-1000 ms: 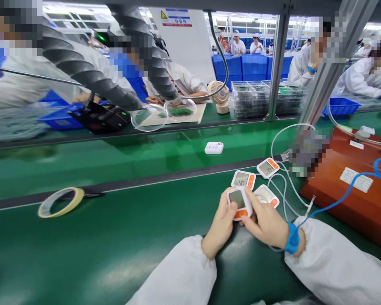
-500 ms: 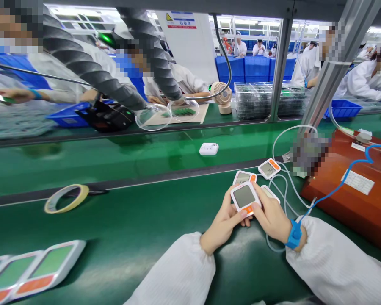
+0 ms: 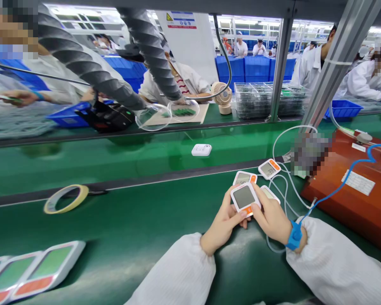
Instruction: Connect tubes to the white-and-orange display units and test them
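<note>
Both my hands hold one small white device with a grey screen and an orange button strip (image 3: 244, 198), tilted up above the green bench. My left hand (image 3: 224, 222) grips its lower left edge, thumb by the orange strip. My right hand (image 3: 271, 216) grips its right side; a blue wrist strap (image 3: 294, 235) circles that wrist. Behind the held device lie two similar units (image 3: 244, 177) (image 3: 269, 193), and a third (image 3: 268, 168) sits further back with white tubes attached.
An orange-brown fixture box (image 3: 352, 190) stands at the right, with a blue coiled cord. A tape roll (image 3: 66, 198) lies at left, larger devices (image 3: 34, 271) at bottom left. A white part (image 3: 201, 150) rides the far belt. Co-workers in white coats work beyond.
Since a second ago the held device has been lifted and tilted up with its screen facing me. The white part on the far belt has drifted left. Larger devices came into view at bottom left.
</note>
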The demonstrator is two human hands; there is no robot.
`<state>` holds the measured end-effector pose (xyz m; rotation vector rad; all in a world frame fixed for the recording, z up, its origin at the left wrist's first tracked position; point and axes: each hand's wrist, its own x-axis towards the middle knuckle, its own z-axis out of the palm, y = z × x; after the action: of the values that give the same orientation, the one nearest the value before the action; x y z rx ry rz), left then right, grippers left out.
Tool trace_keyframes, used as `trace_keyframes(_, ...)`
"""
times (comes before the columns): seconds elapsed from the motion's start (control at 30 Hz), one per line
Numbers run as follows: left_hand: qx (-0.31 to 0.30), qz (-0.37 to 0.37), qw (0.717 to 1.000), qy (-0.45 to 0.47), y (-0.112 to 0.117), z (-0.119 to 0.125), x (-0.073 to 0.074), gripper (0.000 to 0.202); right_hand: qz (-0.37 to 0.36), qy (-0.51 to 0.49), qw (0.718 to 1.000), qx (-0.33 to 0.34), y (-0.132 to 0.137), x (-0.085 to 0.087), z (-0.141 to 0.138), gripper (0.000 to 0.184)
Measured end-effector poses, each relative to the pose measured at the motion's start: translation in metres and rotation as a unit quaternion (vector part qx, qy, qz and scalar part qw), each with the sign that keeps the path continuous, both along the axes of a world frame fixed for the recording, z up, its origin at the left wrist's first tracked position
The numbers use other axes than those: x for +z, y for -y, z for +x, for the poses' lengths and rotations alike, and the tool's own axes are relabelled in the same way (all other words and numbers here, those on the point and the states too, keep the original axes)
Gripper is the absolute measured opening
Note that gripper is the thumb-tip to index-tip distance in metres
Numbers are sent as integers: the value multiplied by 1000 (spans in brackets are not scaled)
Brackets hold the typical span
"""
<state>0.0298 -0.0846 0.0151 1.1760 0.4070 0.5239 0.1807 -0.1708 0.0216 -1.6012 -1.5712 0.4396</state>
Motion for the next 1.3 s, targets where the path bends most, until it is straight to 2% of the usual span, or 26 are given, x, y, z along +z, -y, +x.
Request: trace_keyframes(1.3,4,-10,1000,0,-1,0,-1,81,9,29,1000,-5,-2,1,1,55)
